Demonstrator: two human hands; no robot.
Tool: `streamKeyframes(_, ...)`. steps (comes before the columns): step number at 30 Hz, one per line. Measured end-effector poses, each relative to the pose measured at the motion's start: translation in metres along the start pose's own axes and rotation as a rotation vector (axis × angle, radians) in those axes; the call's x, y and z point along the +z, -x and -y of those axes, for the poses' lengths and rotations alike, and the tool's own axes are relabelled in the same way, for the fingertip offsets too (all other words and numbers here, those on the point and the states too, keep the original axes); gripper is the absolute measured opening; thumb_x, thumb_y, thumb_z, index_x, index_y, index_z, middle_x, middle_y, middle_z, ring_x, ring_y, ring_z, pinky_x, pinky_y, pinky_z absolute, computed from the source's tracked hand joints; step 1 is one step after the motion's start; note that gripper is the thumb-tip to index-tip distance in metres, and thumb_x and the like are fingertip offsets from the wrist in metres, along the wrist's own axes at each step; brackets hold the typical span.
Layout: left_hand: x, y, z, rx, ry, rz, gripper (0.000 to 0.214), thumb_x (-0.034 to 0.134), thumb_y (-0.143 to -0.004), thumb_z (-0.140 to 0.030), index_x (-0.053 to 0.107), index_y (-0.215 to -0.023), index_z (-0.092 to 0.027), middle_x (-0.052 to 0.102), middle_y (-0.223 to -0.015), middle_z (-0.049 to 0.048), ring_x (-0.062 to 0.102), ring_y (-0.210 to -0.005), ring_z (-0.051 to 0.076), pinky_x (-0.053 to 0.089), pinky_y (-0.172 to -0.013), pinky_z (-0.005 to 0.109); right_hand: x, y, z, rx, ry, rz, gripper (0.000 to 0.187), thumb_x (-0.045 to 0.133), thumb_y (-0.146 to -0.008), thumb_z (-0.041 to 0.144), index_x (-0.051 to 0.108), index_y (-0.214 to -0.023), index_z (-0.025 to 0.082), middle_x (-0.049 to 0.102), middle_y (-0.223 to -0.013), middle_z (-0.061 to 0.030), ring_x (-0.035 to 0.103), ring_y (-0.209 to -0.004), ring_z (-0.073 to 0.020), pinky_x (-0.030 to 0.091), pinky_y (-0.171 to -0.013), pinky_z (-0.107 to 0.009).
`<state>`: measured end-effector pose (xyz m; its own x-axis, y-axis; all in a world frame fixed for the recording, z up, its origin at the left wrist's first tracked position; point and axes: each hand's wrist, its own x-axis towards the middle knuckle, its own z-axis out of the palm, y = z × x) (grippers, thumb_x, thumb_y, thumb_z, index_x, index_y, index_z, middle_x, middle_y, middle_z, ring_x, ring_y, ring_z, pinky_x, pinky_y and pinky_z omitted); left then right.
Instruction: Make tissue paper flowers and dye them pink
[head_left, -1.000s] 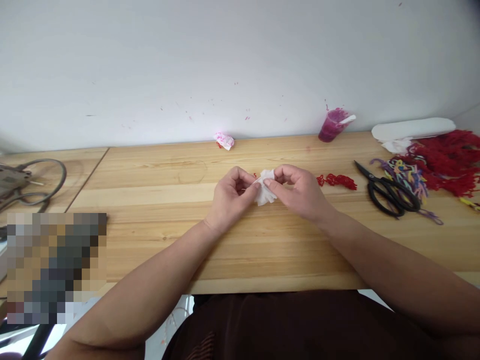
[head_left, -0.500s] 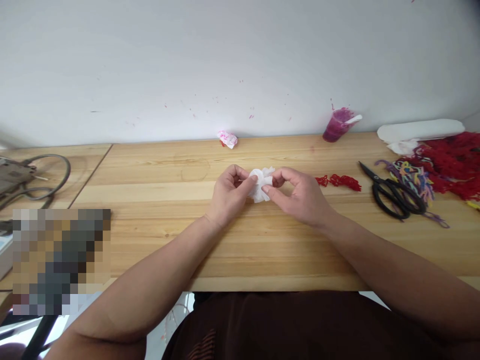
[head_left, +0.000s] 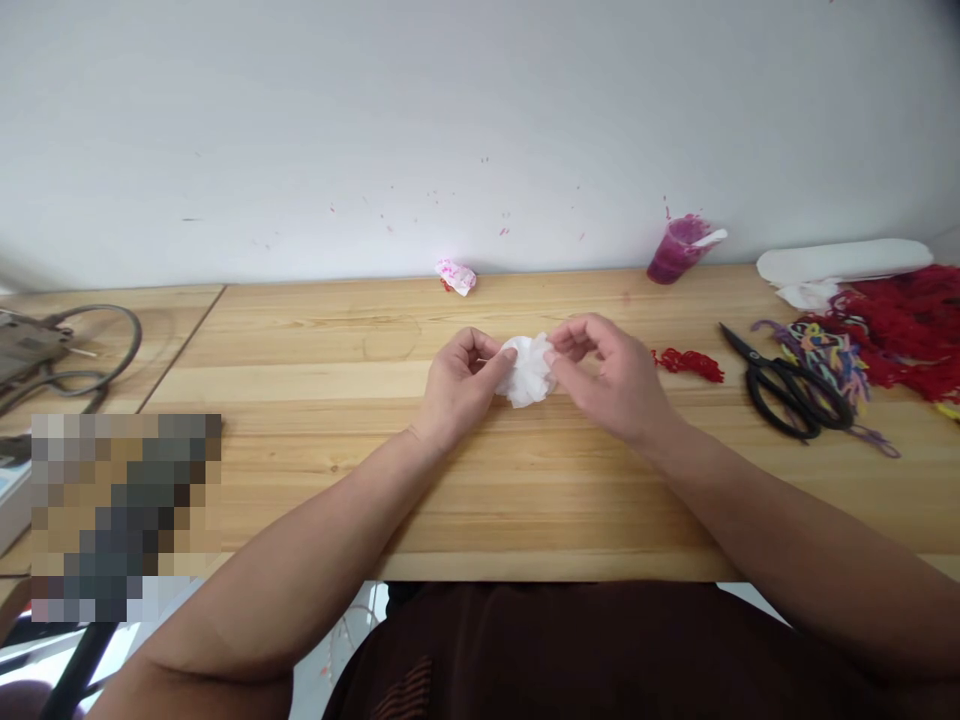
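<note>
A white piece of crinkled tissue paper [head_left: 531,372], round with ruffled edges, is held up over the wooden table. My left hand [head_left: 461,385] pinches its left side between thumb and bent fingers. At its right edge is my right hand [head_left: 609,380], with thumb and fingertips close together on the ruffles; the fingertips are partly hidden. Just beyond the right hand lies a bundle of red yarn [head_left: 690,365]. Black-handled scissors [head_left: 787,385] rest farther right, their blades pointing to the back left.
Against the wall are a pink-stained tissue wad [head_left: 456,276] and a purple-stained cup [head_left: 679,250] with a white stick in it. A white roll [head_left: 844,260], multicoloured yarn scraps [head_left: 825,360] and a red yarn heap [head_left: 900,325] occupy the right. A cabled device [head_left: 30,345] stands left.
My right hand has shifted slightly right and up, its thumb off the front of the tissue paper. More of the ruffled paper shows. My left hand has kept its hold.
</note>
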<state>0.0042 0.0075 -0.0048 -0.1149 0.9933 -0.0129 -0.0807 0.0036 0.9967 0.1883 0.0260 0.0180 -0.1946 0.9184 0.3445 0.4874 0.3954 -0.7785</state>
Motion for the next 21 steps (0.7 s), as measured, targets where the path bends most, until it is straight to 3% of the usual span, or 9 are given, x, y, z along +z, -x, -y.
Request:
streamKeyframes(2, 0.0, 0.001, -0.001, -0.011, -0.01, 0.016, 0.033, 0.082, -0.078, -0.04, 0.057, -0.078, -0.019, 0.06, -0.067, -0.003, 0.053, -0.055, 0.009, 0.043, -0.052, 0.022, -0.002, 0.002, 0.004, -0.18, 0.049, -0.088, 0.008, 0.067, -0.086, 0.025, 0.067, -0.094, 0.023, 0.074, -0.096, -0.0066, 0.067, -0.091, -0.0247, 0.051, -0.089, -0.044)
streamKeyframes(5, 0.001, 0.002, -0.003, -0.035, -0.015, 0.067, 0.033, 0.082, -0.078, -0.042, 0.059, -0.08, -0.019, 0.061, -0.067, -0.0027, 0.053, -0.053, 0.01, 0.044, -0.05, 0.023, -0.002, 0.006, 0.005, -0.298, 0.064, -0.051, 0.021, 0.069, -0.085, 0.024, 0.067, -0.106, 0.023, 0.074, -0.11, -0.009, 0.066, -0.107, -0.0284, 0.048, -0.1, -0.048)
streamKeyframes(8, 0.003, 0.004, -0.004, -0.018, -0.02, 0.123, 0.035, 0.083, -0.078, -0.045, 0.063, -0.083, -0.018, 0.063, -0.069, -0.0019, 0.053, -0.055, 0.009, 0.043, -0.051, 0.022, 0.002, 0.005, -0.001, -0.143, -0.021, 0.038, 0.036, 0.072, -0.084, 0.029, 0.064, -0.118, 0.022, 0.073, -0.121, -0.0103, 0.067, -0.111, -0.0291, 0.052, -0.096, -0.047)
streamKeyframes(12, 0.004, 0.005, -0.006, 0.006, 0.047, 0.163, 0.04, 0.081, -0.08, -0.051, 0.066, -0.089, -0.015, 0.067, -0.074, 0.0, 0.057, -0.061, 0.009, 0.045, -0.056, 0.021, 0.006, -0.001, -0.011, 0.062, -0.194, 0.155, 0.013, 0.07, -0.087, 0.033, 0.071, -0.095, 0.022, 0.076, -0.091, -0.0035, 0.07, -0.081, -0.0208, 0.055, -0.072, -0.035)
streamKeyframes(17, 0.004, 0.004, -0.007, -0.041, 0.083, 0.183, 0.044, 0.089, -0.072, -0.039, 0.067, -0.102, -0.014, 0.074, -0.083, 0.0025, 0.065, -0.071, 0.012, 0.053, -0.068, 0.024, 0.007, -0.005, -0.016, 0.057, -0.227, -0.014, 0.009, 0.073, -0.083, 0.029, 0.072, -0.087, 0.021, 0.075, -0.083, -0.0019, 0.067, -0.074, -0.0177, 0.052, -0.068, -0.032)
streamKeyframes(21, 0.003, 0.004, -0.008, -0.098, 0.125, 0.174, 0.042, 0.091, -0.069, -0.035, 0.071, -0.1, -0.014, 0.076, -0.083, 0.0031, 0.067, -0.072, 0.013, 0.053, -0.069, 0.025, 0.007, -0.006, -0.018, 0.136, -0.305, -0.039, 0.013, 0.074, -0.081, 0.031, 0.072, -0.088, 0.021, 0.073, -0.078, -0.0012, 0.064, -0.066, -0.0163, 0.05, -0.06, -0.031)
